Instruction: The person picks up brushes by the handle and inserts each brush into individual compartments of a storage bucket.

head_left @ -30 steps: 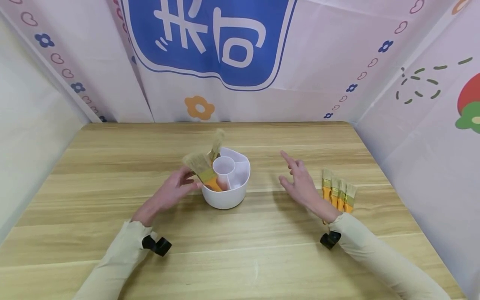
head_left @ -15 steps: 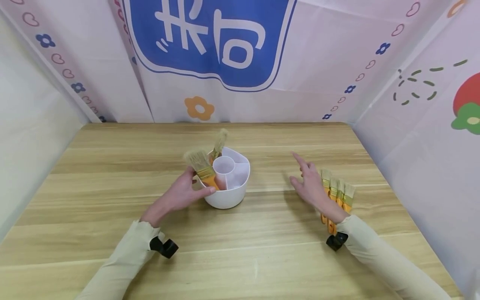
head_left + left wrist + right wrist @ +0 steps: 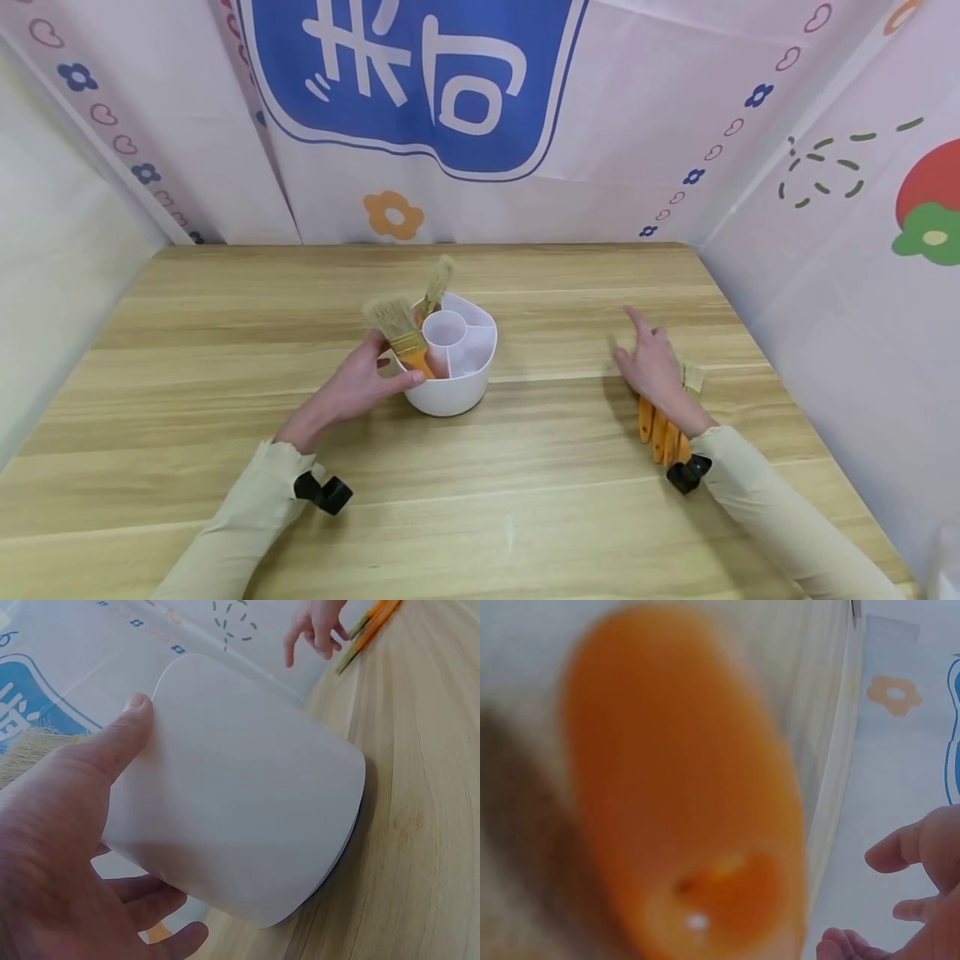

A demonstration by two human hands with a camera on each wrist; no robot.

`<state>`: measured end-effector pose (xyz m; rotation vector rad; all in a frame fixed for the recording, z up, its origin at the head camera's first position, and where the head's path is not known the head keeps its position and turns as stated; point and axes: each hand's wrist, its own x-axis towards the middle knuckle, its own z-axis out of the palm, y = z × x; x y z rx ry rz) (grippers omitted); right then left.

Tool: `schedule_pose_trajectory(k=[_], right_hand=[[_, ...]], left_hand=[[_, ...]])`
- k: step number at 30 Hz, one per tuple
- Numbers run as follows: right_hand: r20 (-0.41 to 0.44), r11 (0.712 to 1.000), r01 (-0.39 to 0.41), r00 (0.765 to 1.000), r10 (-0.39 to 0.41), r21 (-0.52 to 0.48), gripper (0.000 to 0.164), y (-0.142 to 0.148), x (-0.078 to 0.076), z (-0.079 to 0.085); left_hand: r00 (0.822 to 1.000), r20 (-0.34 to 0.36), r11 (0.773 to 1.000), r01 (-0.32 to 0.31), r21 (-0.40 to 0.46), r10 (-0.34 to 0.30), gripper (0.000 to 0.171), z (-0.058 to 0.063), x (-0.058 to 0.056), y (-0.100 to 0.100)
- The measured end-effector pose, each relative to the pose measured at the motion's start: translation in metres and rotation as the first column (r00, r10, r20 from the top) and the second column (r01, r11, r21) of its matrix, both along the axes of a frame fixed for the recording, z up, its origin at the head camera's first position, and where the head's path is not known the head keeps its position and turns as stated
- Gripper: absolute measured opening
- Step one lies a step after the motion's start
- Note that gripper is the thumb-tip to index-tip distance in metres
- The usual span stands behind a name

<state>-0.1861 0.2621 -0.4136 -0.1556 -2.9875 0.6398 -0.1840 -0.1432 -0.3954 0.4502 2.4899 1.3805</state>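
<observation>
Left of the table's middle stands a white divided container [image 3: 453, 396] with a round cup at its centre. Two paintbrushes lean in its left side, bristles up: a wide flat brush [image 3: 401, 333] and a narrower-looking brush [image 3: 438, 287] behind. My left hand [image 3: 352, 383] holds the container's left side, thumb [image 3: 124, 739] against its outer wall near the rim. My right hand [image 3: 656, 371] hangs over several flat paintbrushes [image 3: 660, 433], index finger extended and nothing held. It hides part of their bristles. An orange brush handle [image 3: 675, 750] fills much of the right wrist view, blurred.
The wooden table [image 3: 480, 517] meets a printed cloth wall [image 3: 615, 108] at the back, with more cloth at both sides. Black wrist cameras, one on the left wrist [image 3: 326, 493] and one on the right [image 3: 688, 473], sit below the hands.
My right hand has moved right, over the brushes on the table. The left thumb has come forward onto the container's front rim, and the wide brush leans more upright in its compartment.
</observation>
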Motion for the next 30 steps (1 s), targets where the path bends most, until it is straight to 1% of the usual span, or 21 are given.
schedule_pose_trajectory(k=[4, 9, 12, 17, 25, 27, 30], right_hand=[[0.026, 1.000, 0.014, 1.000, -0.014, 0.018, 0.066, 0.004, 0.001, -0.001], [0.030, 0.999, 0.017, 0.999, -0.019, 0.049, 0.064, 0.007, 0.001, -0.002], [0.032, 0.996, 0.028, 0.999, -0.031, 0.081, 0.063, 0.009, 0.000, -0.004], [0.047, 0.994, 0.043, 0.998, -0.048, 0.104, 0.062, 0.011, -0.002, -0.004], [0.073, 0.992, -0.016, 0.997, 0.007, 0.123, 0.066, 0.009, -0.005, -0.006], [0.090, 0.992, -0.026, 0.996, 0.014, 0.126, 0.066, 0.008, -0.010, -0.005], [0.143, 0.992, -0.043, 0.989, 0.026, 0.122, 0.067, 0.008, -0.018, -0.002]], left_hand=[[1.000, -0.001, 1.000, 0.000, -0.005, 0.000, 0.083, -0.001, -0.001, 0.000], [1.000, 0.008, 1.000, -0.004, 0.001, 0.004, 0.084, -0.002, -0.002, -0.001], [1.000, 0.013, 1.000, -0.007, 0.004, 0.007, 0.084, -0.002, -0.002, 0.000], [1.000, 0.012, 1.000, -0.010, -0.003, 0.010, 0.084, -0.002, -0.002, 0.000], [1.000, 0.010, 1.000, -0.003, 0.005, 0.003, 0.084, -0.003, -0.002, 0.000], [1.000, 0.011, 1.000, -0.002, 0.006, 0.002, 0.085, -0.004, -0.002, 0.000], [1.000, 0.011, 1.000, -0.001, 0.005, 0.001, 0.085, -0.004, -0.003, 0.000]])
